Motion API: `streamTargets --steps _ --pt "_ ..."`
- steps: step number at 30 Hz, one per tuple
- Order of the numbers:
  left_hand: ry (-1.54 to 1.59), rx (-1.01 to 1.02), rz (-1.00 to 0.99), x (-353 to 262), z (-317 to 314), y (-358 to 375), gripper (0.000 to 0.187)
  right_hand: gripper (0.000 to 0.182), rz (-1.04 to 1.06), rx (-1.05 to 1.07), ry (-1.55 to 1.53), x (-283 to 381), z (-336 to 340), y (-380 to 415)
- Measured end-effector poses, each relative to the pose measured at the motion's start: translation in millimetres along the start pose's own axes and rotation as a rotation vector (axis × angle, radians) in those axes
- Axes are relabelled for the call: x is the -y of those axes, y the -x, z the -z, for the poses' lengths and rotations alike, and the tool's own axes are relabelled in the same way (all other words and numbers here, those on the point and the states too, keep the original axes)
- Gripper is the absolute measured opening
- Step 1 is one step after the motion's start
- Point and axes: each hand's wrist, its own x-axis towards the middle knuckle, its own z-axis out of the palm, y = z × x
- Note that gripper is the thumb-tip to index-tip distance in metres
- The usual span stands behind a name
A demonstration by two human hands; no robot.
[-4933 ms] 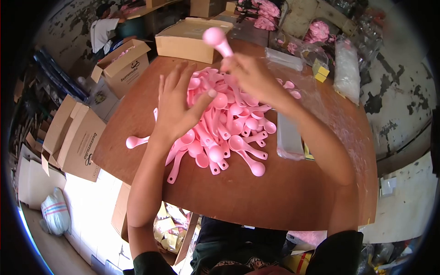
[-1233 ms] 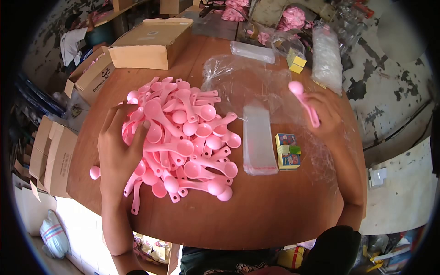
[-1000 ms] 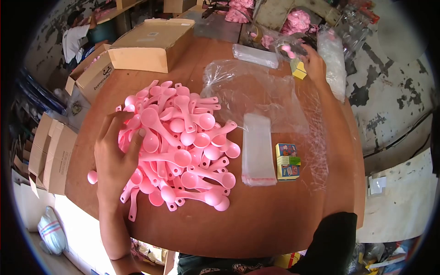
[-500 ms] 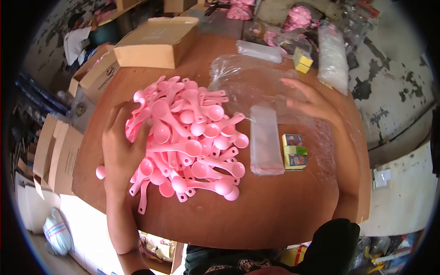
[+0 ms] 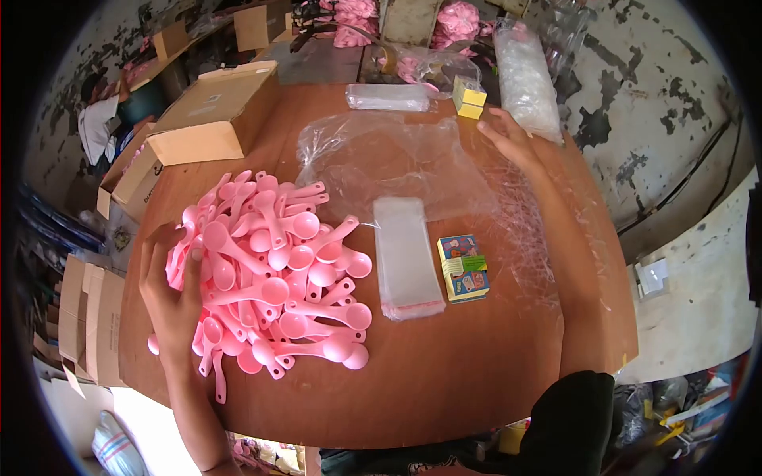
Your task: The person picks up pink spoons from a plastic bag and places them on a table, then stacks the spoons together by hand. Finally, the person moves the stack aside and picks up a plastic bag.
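A heap of pink plastic measuring spoons point(image 5: 274, 293) lies on the left half of the brown table. My left hand point(image 5: 168, 289) rests against the heap's left edge, thumb and fingers apart and curved around a few spoons; the fingertips are partly hidden. At the far right, my right hand point(image 5: 512, 143) reaches out with fingers stretched, close to a pair of small yellow boxes point(image 5: 469, 97) and holding nothing. Between my arms lie a stack of clear plastic sleeves point(image 5: 407, 258) and a yellow-and-blue printed box point(image 5: 463, 270) with a green label.
A large clear plastic sheet point(image 5: 381, 159) spreads behind the sleeves. Further back are a clear packet point(image 5: 387, 97), a long bag of white material point(image 5: 528, 79) and a cardboard box point(image 5: 210, 115). A person point(image 5: 99, 127) is at the far left. Thin clear strips point(image 5: 524, 238) lie under my right arm.
My right hand has moved farther forward, up to the yellow boxes. My left hand stays at the left edge of the heap. The whole view has shifted as the head turned.
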Motion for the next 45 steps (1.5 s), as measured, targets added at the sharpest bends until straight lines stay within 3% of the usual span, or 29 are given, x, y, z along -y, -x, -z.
streamTargets --steps 2,3,4,6,7,9,13,15,21,22,24,26,29,33,34,37,39,40,42,44,45 --pt "0.003 0.020 0.017 4 -1 2 0.019 0.068 -0.006 0.060 0.185 -29 0 -17" --pt "-0.031 0.033 0.015 5 -1 2 0.021 0.084 -0.165 0.075 0.189 -32 8 -20" --pt "-0.069 0.038 0.013 7 1 2 0.022 0.084 -0.167 0.069 0.188 -57 7 -33" --pt "-0.086 0.032 0.008 10 3 1 0.022 0.107 -0.397 -0.345 0.329 -79 1 -52" --pt "-0.051 0.008 0.036 9 3 0 0.021 0.107 -0.398 -0.346 0.327 -80 3 -55" --pt "-0.058 -0.015 0.045 18 4 0 0.022 0.122 -0.620 -0.328 0.150 -74 6 -60" --pt "-0.089 -0.026 0.094 42 0 2 0.020 0.126 -0.637 -0.477 0.167 -69 -5 -72" --pt "-0.097 -0.025 0.106 48 -2 3 0.020 0.110 -0.736 -0.455 -0.029 -61 -4 -76" --pt "-0.111 -0.032 0.067 45 4 1 0.020 0.084 -0.687 -0.259 -0.513 -114 28 -95" --pt "-0.125 -0.043 0.043 44 6 1 0.021 0.084 -0.681 -0.265 -0.509 -127 34 -94" --pt "-0.098 -0.079 0.059 39 9 3 0.020 0.055 -0.581 -0.379 -0.704 -132 43 -86" --pt "-0.073 -0.113 0.070 25 12 0 0.020 0.050 -0.589 -0.373 -0.805 -120 60 -73" --pt "-0.106 -0.119 -0.124 -28 6 -13 0.022 0.042 -0.596 -0.282 -0.926 -96 95 -51" --pt "-0.038 0.177 -0.337 -89 -29 -47 0.039 0.040 -0.597 -0.096 -0.906 -57 121 -30" --pt "0.063 0.270 -0.371 -91 -47 -59 0.044 0.040 -0.594 -0.086 -0.908 -46 123 -25" --pt "0.035 0.244 -0.584 -103 -117 -83 0.052 0.037 -0.564 0.026 -0.981 -15 124 -9" --pt "0.128 0.359 -0.737 -96 -163 -89 0.046 0.038 -0.490 0.158 -1.038 7 119 4" --pt "0.119 0.359 -0.732 -96 -171 -97 0.046 0.038 -0.489 0.167 -1.042 21 116 13" --pt "-0.100 0.818 -0.556 -95 -176 -116 0.035 0.036 -0.464 0.257 -0.971 47 110 26" --pt "-0.095 0.487 -0.432 -93 -137 -134 0.025 0.034 -0.454 0.314 -0.972 56 101 31" --pt "0.047 0.455 -0.365 -94 -108 -142 0.024 0.033 -0.421 0.365 -0.951 65 95 36"
